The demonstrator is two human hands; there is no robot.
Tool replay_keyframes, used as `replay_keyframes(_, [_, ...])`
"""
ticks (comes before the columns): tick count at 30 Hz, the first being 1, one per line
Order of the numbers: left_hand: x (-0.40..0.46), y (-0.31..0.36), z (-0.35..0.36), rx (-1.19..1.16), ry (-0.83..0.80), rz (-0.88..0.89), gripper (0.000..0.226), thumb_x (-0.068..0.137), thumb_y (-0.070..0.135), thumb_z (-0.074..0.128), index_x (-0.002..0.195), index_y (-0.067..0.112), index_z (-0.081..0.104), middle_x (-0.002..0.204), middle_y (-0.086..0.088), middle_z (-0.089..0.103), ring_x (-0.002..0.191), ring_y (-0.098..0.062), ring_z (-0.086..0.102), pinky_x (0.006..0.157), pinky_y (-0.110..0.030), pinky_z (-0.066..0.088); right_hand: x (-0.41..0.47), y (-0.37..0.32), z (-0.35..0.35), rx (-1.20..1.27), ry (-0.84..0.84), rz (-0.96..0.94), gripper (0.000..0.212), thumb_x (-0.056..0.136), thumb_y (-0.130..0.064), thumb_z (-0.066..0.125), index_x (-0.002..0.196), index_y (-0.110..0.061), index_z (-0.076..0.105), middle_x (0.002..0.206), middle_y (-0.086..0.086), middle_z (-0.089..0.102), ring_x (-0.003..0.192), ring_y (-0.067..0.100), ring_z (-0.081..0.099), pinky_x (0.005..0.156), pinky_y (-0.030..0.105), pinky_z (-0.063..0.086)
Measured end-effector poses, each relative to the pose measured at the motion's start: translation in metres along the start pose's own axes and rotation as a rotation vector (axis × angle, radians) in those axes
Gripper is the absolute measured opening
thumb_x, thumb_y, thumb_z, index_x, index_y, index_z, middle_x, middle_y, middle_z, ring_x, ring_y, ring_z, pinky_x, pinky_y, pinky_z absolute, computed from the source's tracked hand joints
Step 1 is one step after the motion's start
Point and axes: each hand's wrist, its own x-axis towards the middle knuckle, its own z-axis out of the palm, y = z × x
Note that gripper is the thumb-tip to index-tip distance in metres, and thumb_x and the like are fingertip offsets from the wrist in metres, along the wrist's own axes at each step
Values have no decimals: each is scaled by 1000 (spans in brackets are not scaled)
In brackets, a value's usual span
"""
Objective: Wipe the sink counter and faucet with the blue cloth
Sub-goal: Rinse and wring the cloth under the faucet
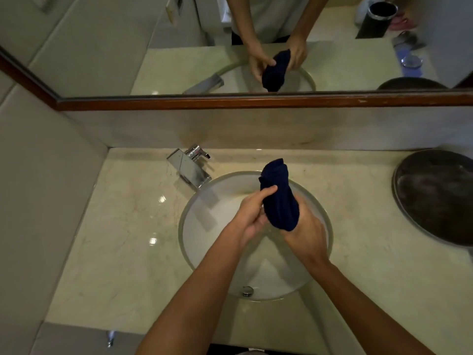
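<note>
**Open counter on both sides, faucet and tray at the edges**

Both hands, the left hand (pixel 252 216) and the right hand (pixel 305 233), are bunched around the blue cloth (pixel 279 198) over the basin (pixel 194 226), filling its middle. Left of the bowl the marble counter (pixel 122 226) lies open up to the side wall. The chrome faucet (pixel 189 166) juts over the basin's back-left rim. On the right, a dark round tray (pixel 435 196) takes the far end; the strip between it and the bowl looks passable.

both hands (pixel 277 226) gripping blue cloth (pixel 279 196), over sink (pixel 184 242)
</note>
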Motion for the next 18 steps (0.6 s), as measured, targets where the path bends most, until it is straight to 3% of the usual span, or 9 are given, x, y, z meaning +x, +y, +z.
replay_keyframes(2, [-6, 8, 6, 119, 67, 93, 59, 84, 22, 80, 138, 12, 57, 131, -5, 66, 121, -26, 64, 100, -42, 55, 1, 5, -7, -87, 85, -80, 62, 83, -19, 78, 139, -27, 53, 113, -12, 68, 92, 11, 66, 74, 28, 54])
replay_keyframes(4, [-10, 18, 10, 314, 183, 251, 73, 83, 30, 82, 146, 26, 45, 138, 5, 50, 125, -16, 55, 87, -27, 53, 2, 12, -12, -218, 180, -163, 61, 81, -9, 78, 138, -21, 58, 116, -5, 70, 91, 17, 69, 69, 26, 53])
replay_keyframes(6, [-12, 27, 11, 531, 187, 425, 60, 83, 37, 81, 137, 30, 56, 136, 12, 54, 125, -6, 52, 83, -12, 43, 3, 15, -16, -282, 228, -191, 61, 80, -9, 79, 137, -21, 60, 113, -4, 71, 86, 19, 70, 65, 25, 51])
replay_keyframes(8, [-12, 33, 12, 688, 133, 508, 41, 85, 34, 81, 123, 23, 69, 122, 12, 69, 113, 2, 61, 80, -6, 44, 5, 13, -18, -289, 241, -188, 61, 81, -11, 79, 137, -23, 59, 110, -5, 71, 83, 18, 69, 62, 23, 47])
replay_keyframes(12, [-11, 46, 12, 678, 132, 457, 33, 80, 32, 87, 105, 16, 72, 96, 4, 77, 88, -8, 73, 75, -21, 55, 8, 7, -23, -301, 279, -202, 64, 78, -5, 78, 136, -25, 60, 109, -7, 69, 84, 16, 67, 62, 21, 43])
replay_keyframes(15, [-15, 51, 11, 707, 78, 336, 42, 76, 41, 88, 107, 17, 74, 101, 3, 78, 92, -13, 75, 77, -28, 59, 12, 4, -23, -341, 301, -209, 69, 74, 1, 78, 135, -25, 58, 101, -7, 66, 75, 15, 63, 55, 23, 44])
replay_keyframes(18, [-20, 52, 12, 688, 44, 327, 42, 78, 39, 87, 114, 24, 70, 109, 6, 76, 100, -12, 73, 87, -33, 60, 14, 1, -21, -334, 323, -226, 68, 72, 5, 77, 132, -21, 60, 96, -4, 66, 70, 16, 60, 54, 22, 39])
